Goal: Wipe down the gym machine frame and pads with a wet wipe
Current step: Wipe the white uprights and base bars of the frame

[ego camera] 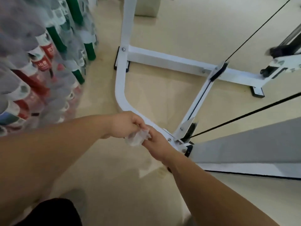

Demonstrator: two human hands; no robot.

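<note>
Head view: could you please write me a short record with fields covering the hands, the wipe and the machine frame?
frame: white, bolted joints, standing on the beige floor
left hand: pinches the wet wipe from above
right hand: holds the wet wipe's other end
wet wipe: crumpled, between both hands, at the frame's curved tube; contact unclear
cables: black, running to the low pulley beside the right hand
left side: blurred red and green rolls
</note>
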